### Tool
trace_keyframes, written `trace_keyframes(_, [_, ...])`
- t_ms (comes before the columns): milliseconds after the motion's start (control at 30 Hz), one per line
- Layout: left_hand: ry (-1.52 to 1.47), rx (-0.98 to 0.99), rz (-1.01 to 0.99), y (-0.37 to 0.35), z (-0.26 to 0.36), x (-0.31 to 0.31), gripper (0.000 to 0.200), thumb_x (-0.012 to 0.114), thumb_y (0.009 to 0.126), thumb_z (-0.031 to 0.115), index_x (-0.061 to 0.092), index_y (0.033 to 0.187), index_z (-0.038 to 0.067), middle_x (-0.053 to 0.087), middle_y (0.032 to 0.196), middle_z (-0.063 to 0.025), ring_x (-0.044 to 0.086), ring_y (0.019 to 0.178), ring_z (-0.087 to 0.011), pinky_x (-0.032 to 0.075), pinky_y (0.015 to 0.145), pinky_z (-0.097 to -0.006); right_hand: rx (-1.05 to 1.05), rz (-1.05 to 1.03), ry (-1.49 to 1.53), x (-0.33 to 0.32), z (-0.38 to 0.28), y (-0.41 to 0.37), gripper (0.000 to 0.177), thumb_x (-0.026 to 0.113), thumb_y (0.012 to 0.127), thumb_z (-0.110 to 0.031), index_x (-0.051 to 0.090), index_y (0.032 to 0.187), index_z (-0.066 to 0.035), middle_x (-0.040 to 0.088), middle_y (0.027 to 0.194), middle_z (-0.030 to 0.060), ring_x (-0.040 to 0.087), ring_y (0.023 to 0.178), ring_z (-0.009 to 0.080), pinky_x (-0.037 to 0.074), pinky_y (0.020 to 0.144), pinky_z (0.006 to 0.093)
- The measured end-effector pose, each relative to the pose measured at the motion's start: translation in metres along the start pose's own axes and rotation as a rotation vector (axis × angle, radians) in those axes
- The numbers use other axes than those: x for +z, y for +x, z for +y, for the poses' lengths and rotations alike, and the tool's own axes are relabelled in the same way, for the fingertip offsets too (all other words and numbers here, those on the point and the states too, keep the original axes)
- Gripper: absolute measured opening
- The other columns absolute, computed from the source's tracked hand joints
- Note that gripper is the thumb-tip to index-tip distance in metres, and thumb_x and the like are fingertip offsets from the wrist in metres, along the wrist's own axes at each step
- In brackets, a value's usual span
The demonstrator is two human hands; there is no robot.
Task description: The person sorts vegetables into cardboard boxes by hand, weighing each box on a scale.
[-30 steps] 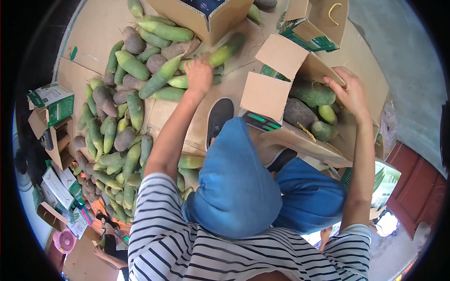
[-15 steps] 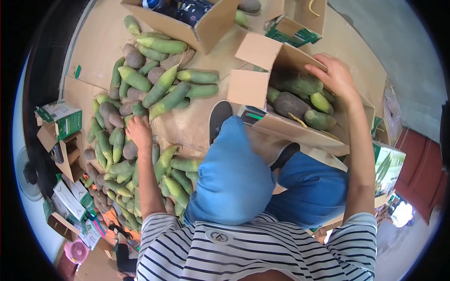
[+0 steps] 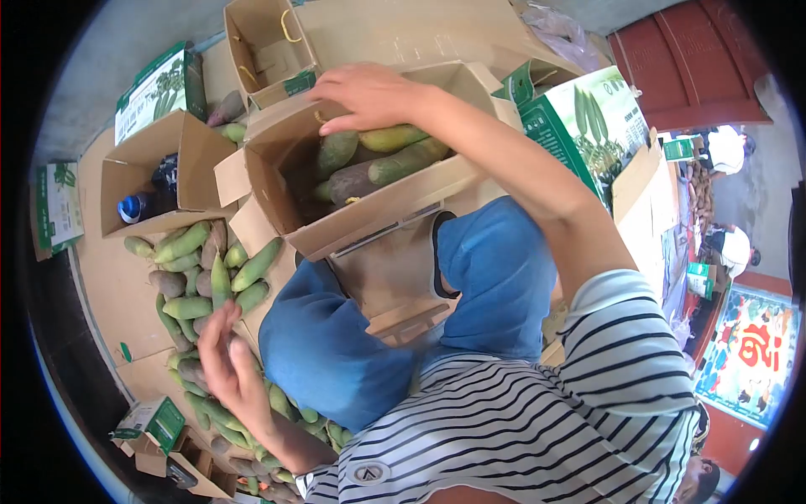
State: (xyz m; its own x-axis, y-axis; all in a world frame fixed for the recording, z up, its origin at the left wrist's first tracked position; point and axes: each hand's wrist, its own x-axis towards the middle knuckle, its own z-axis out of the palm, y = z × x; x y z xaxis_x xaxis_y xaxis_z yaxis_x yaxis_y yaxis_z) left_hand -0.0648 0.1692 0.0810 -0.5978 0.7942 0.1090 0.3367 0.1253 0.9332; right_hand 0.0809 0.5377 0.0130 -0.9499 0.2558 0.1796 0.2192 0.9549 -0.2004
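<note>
My left hand [image 3: 228, 359] hovers over the floor pile beside my knee, fingers stretched and parted, holding nothing. Closest to its fingertips is an upright-pointing green radish [image 3: 220, 281] in the pile. My right hand [image 3: 365, 94] straddles the far wall of an open cardboard box [image 3: 378, 217], thumb inside and fingers outside. Inside lie several green radishes [image 3: 407, 161] and a dark purplish one [image 3: 351, 184], filling the middle and right; the left end shows bare cardboard. Part of the contents is hidden beneath my right forearm.
A carton [image 3: 138, 181] holding a blue-capped bottle [image 3: 134, 207] stands left of the box. Behind is another open carton [image 3: 267, 52] with a yellow cord. A green-and-white printed box [image 3: 588, 126] stands right. Other people [image 3: 729, 149] are at the far right.
My left hand has come up off the radish pile, its fingers now spread. My view has swung right, and the box now appears nearer the middle. My right hand stays on the box wall.
</note>
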Motion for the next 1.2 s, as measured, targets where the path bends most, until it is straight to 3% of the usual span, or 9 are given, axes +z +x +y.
trace_keyframes(100, [0.026, 0.047, -0.011, -0.020, 0.025, -0.006, 0.032, 0.053, 0.089, 0.015, 0.052, 0.115, -0.005, 0.057, 0.112, -0.0187, 0.056, 0.102, -0.0272, 0.041, 0.091, -0.0380, 0.440, 0.102, 0.063, -0.074, -0.018, -0.082, 0.051, 0.057, 0.084, -0.043, 0.053, 0.120, -0.008, 0.052, 0.125, 0.0122, 0.049, 0.113, 0.0319, 0.041, 0.095, 0.0404])
trace_keyframes(233, [0.310, 0.172, -0.115, -0.036, 0.057, 0.012, 0.033, 0.056, 0.087, 0.015, 0.053, 0.113, -0.004, 0.058, 0.110, -0.0188, 0.056, 0.100, -0.0296, 0.042, 0.090, -0.0392, 0.819, 0.662, -0.329, -0.126, 0.019, -0.265, 0.038, 0.064, 0.082, -0.017, 0.055, 0.117, -0.006, 0.057, 0.118, 0.0146, 0.053, 0.110, 0.0291, 0.040, 0.096, 0.0366])
trace_keyframes(300, [0.378, 0.236, -0.196, -0.038, 0.069, 0.025, 0.033, 0.060, 0.081, 0.010, 0.055, 0.111, -0.004, 0.059, 0.108, -0.0194, 0.056, 0.099, -0.0332, 0.043, 0.089, -0.0402, 0.995, 0.854, -0.559, -0.138, 0.002, -0.351, 0.049, 0.066, 0.081, -0.021, 0.048, 0.122, 0.000, 0.047, 0.126, 0.0171, 0.043, 0.120, 0.0287, 0.034, 0.100, 0.0359])
trace_keyframes(367, [0.358, 0.258, -0.302, -0.035, 0.080, 0.039, 0.035, 0.063, 0.078, 0.010, 0.055, 0.110, -0.002, 0.059, 0.108, -0.0194, 0.056, 0.098, -0.0337, 0.043, 0.088, -0.0407, 1.362, 1.260, -0.196, -0.115, -0.005, -0.449, 0.068, 0.071, 0.079, -0.032, 0.039, 0.127, 0.004, 0.040, 0.132, 0.0167, 0.037, 0.123, 0.0312, 0.031, 0.102, 0.0371])
trace_keyframes(467, [0.433, 0.366, -0.409, -0.024, 0.093, 0.056, 0.040, 0.068, 0.073, 0.013, 0.055, 0.110, 0.000, 0.058, 0.108, -0.0185, 0.056, 0.096, -0.0335, 0.044, 0.086, -0.0415, 1.522, 1.471, 0.718, -0.098, -0.043, -0.455, 0.055, 0.065, 0.085, -0.028, 0.043, 0.126, 0.000, 0.051, 0.123, 0.0140, 0.051, 0.111, 0.0231, 0.043, 0.090, 0.0324])
trace_keyframes(567, [0.519, 0.481, -0.500, -0.015, 0.102, 0.073, 0.043, 0.070, 0.071, 0.015, 0.055, 0.109, 0.002, 0.057, 0.108, -0.0163, 0.055, 0.095, -0.0326, 0.043, 0.086, -0.0407, 1.301, 1.391, 1.482, -0.082, -0.061, -0.422, 0.050, 0.062, 0.088, -0.026, 0.043, 0.129, -0.004, 0.051, 0.125, 0.0145, 0.055, 0.108, 0.0220, 0.049, 0.085, 0.0348])
trace_keyframes(700, [0.541, 0.532, -0.595, -0.011, 0.109, 0.088, 0.043, 0.070, 0.072, 0.016, 0.054, 0.109, 0.003, 0.056, 0.106, -0.0147, 0.055, 0.095, -0.0311, 0.043, 0.085, -0.0405, 1.156, 1.446, 0.968, -0.084, -0.050, -0.368, 0.037, 0.060, 0.088, -0.015, 0.048, 0.121, -0.002, 0.059, 0.112, 0.0090, 0.059, 0.097, 0.0162, 0.051, 0.078, 0.0282])
trace_keyframes(1067, [0.630, 0.479, -0.610, -0.002, 0.047, 0.101, 0.028, 0.067, 0.071, 0.020, 0.052, 0.088, 0.003, 0.053, 0.081, -0.0097, 0.055, 0.078, -0.0250, 0.042, 0.071, -0.0344, 0.674, 0.694, 0.205, -0.132, 0.063, -0.147, 0.035, 0.056, 0.090, -0.021, 0.054, 0.115, 0.003, 0.064, 0.102, 0.0100, 0.059, 0.093, 0.0156, 0.045, 0.082, 0.0290])
trace_keyframes(1200, [0.660, 0.454, -0.597, -0.002, 0.044, 0.100, 0.033, 0.067, 0.070, 0.025, 0.056, 0.092, 0.003, 0.054, 0.079, -0.0075, 0.055, 0.073, -0.0228, 0.041, 0.068, -0.0328, 0.677, 0.346, -0.163, -0.095, 0.136, -0.033, 0.038, 0.051, 0.085, -0.035, 0.058, 0.103, -0.002, 0.063, 0.094, 0.0217, 0.061, 0.089, 0.0360, 0.047, 0.076, 0.0442])
